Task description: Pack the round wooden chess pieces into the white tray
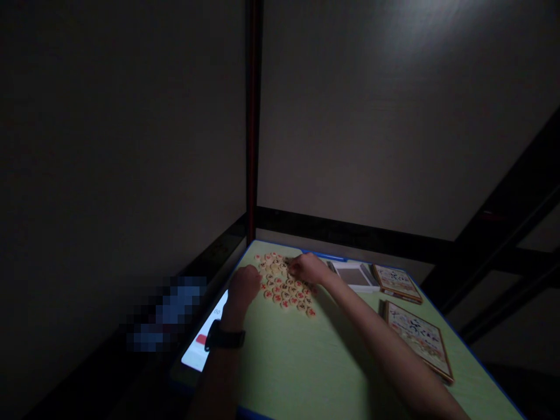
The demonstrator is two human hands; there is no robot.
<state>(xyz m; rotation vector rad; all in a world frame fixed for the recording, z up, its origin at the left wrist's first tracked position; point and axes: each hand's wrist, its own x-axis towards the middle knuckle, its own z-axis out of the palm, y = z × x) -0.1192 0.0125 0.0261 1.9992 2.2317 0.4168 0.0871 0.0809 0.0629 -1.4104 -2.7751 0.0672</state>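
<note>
Many round Chinese chess pieces (284, 289) with red or dark characters lie spread flat on the light green tabletop (297, 361). My left hand (245, 284) is closed at the left edge of the spread, a dark watch (224, 336) on its wrist. Whatever its fingers hold, if anything, is hidden. Reaching in from the right, my right hand (308, 268) has its fingers curled down together over the far part of the pieces. Its fingertips are at the pieces, but I cannot make out what is between them.
A phone or tablet with a lit screen (202, 341) lies along the left edge. A white and grey open box (352, 276) sits at the back right, beside a patterned box (398, 282); another patterned box (417, 338) lies nearer. A blue pen-like stick (324, 255) rests at the far edge. Walls stand close behind.
</note>
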